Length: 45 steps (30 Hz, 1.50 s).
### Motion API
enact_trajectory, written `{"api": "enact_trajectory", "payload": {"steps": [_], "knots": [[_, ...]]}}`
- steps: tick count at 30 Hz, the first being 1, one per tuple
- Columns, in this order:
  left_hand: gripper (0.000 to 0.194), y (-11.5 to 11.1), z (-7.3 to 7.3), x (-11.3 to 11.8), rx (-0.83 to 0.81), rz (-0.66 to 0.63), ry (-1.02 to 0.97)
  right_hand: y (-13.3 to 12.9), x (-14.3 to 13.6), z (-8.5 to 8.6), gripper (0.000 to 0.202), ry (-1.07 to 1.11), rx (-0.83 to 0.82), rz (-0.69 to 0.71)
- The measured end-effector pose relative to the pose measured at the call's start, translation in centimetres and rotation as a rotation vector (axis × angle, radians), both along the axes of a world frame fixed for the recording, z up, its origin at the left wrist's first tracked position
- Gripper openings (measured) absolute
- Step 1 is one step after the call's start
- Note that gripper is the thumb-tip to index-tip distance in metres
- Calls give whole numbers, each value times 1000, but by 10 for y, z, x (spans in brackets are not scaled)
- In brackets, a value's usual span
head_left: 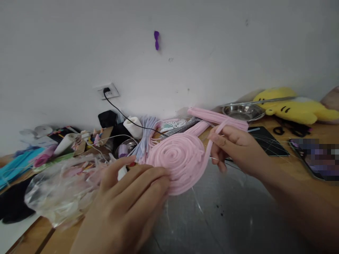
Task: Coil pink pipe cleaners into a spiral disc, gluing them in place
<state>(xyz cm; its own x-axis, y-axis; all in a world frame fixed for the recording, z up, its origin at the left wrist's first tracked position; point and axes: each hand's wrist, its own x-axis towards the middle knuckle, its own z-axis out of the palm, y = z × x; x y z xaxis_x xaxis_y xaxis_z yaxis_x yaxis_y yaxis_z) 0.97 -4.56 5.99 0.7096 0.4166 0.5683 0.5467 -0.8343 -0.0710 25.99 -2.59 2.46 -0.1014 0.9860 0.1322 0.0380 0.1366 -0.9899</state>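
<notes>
A round, flat spiral coil (173,155) of fuzzy pink pipe cleaners is in the middle, tilted toward me over a dark grey surface. My left hand (132,197) holds its lower left side, the fingers laid across the face and the thumb raised apart. What lies under those fingers is hidden. At the coil's right edge, my right hand (229,146) pinches a loose pink strand (209,148) between thumb and fingers. This strand runs up from the coil's rim. A thin clear thread (197,201) hangs below the coil.
Bundled pink pipe cleaners (217,117) lie behind the coil, beside a metal bowl (243,112) and a yellow plush toy (288,106). Black scissors (291,128) and a phone (312,158) are at right. A plastic bag (63,187) stands left; a black cable (132,121) runs from the wall socket.
</notes>
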Motion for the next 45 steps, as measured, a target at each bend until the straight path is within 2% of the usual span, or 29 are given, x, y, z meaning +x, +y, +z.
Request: {"api": "enact_trajectory", "payload": {"steps": [2,6,10,15,18,20,22,25,28,32,35,38,42,45], "knots": [[21,4,2,-6,21,25,-19,-9,-4,5,32,39,6,-2],[21,23,3,-17,128,42,80,-19,-15,4,33,120,-49,37],[20,35,0,-26,71,53,85,-21,-25,-2,35,199,-100,19],[35,22,1,-50,-18,-5,191,-21,-31,-2,32,223,-133,-14],[38,7,4,-56,-126,93,159,-20,-33,-3,33,236,-129,-43],[31,-3,4,-47,-147,166,5,-19,-35,-4,35,250,-123,-41],[27,-10,1,-29,-65,218,-173,-19,-38,-6,35,272,-119,-48],[45,-16,-8,1,16,170,-106,-20,-43,-7,33,306,-99,-79],[42,-14,-16,20,23,231,-72,-22,-47,-7,33,318,-87,-74],[24,-6,-18,22,-13,235,-57,-23,-48,-6,31,319,-82,-82],[25,-2,-17,15,-9,202,-9,-26,-45,-4,31,259,-80,-85],[29,-3,-16,4,41,158,51,-36,-40,1,31,51,30,-129],[32,-10,-11,-8,80,31,104,-53,-30,11,15,-330,392,-284],[30,-10,-8,-11,45,-70,65,-61,-24,15,10,-465,567,-315]]}}
